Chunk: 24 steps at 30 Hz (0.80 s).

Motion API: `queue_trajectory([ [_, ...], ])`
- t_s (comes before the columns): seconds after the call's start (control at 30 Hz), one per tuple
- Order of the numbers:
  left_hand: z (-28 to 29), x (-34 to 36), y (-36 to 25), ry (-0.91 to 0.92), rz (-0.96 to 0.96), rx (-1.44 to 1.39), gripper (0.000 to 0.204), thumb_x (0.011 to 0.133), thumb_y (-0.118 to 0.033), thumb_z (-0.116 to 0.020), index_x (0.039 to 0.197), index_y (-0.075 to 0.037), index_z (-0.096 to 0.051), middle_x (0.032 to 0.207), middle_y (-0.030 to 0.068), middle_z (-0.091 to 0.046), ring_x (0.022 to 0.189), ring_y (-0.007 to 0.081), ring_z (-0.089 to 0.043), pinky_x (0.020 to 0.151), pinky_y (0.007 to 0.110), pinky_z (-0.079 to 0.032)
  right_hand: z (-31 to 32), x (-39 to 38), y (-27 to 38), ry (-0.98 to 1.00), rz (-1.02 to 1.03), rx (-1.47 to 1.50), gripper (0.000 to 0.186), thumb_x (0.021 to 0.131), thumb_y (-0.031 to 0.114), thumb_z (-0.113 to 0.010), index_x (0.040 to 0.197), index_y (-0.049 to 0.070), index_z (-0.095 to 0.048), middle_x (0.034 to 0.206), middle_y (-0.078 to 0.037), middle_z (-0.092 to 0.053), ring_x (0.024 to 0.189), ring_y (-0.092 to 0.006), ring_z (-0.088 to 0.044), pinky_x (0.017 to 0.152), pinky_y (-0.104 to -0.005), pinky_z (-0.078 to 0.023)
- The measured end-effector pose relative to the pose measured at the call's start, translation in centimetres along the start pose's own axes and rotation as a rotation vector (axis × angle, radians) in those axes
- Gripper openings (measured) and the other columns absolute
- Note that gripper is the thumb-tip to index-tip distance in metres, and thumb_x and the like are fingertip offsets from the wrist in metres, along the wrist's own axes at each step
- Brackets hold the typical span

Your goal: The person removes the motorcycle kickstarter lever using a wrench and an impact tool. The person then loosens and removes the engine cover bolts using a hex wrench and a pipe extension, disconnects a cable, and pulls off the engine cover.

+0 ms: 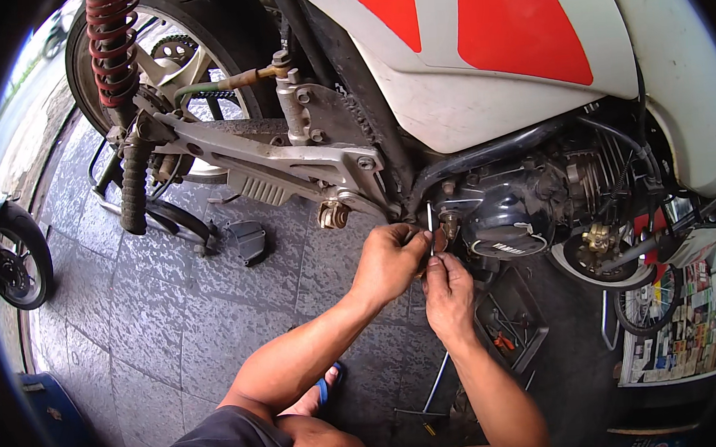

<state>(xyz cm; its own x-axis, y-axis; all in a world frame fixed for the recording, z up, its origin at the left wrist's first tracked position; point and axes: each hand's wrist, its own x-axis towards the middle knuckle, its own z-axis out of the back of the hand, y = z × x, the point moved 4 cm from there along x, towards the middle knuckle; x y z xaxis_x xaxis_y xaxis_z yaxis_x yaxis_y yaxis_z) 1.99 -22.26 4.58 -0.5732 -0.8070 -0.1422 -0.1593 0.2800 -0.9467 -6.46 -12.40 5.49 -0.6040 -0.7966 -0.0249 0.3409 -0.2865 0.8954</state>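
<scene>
Both of my hands meet beside the black engine (504,206) of a white and red motorcycle (440,95). My right hand (447,292) pinches the lower end of a slim, pale metal rod (430,229), which stands nearly upright in the picture. Against its other side, my left hand (387,264) has its fingers closed. What those fingers grip is mostly hidden. A small brownish round part (440,240) shows between the hands, below the engine's edge; which hand bears it I cannot tell.
A black cover (249,242) lies on the tiled floor (216,314). Near my right forearm are a dark tray (537,339) with orange-handled pliers (505,342) and a T-handle wrench (437,382). Newspaper (685,347) lies far right. A footrest (134,188) juts out left.
</scene>
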Motion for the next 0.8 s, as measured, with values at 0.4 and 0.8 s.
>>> queue_trajectory([
  [0.4, -0.9, 1.6, -0.4, -0.01, 0.094, -0.033, 0.026, 0.088, -0.018, -0.066, 0.08, 0.006, -0.067, 0.066, 0.0076, -0.065, 0.057, 0.009, -0.055, 0.05, 0.029, -0.044, -1.6, -0.5, 1.9, -0.065, -0.362, 0.835, 0.016, 0.1, 0.022, -0.052, 0.09, 0.009, -0.055, 0.062, 0.004, -0.043, 0.047, -0.004, -0.037, 0.041, -0.0201, -0.031],
  [0.8, -1.0, 1.7, 0.1, -0.074, 0.084, -0.045, 0.026, 0.091, -0.019, -0.063, 0.08, 0.005, -0.064, 0.067, 0.0071, -0.064, 0.056, 0.0108, -0.055, 0.05, 0.027, -0.044, -0.6, -4.7, 0.2, 0.65, -0.537, 0.99, 0.029, 0.098, 0.031, -0.054, 0.107, 0.004, -0.06, 0.082, -0.006, -0.063, 0.065, -0.0121, -0.058, 0.058, -0.0254, -0.045],
])
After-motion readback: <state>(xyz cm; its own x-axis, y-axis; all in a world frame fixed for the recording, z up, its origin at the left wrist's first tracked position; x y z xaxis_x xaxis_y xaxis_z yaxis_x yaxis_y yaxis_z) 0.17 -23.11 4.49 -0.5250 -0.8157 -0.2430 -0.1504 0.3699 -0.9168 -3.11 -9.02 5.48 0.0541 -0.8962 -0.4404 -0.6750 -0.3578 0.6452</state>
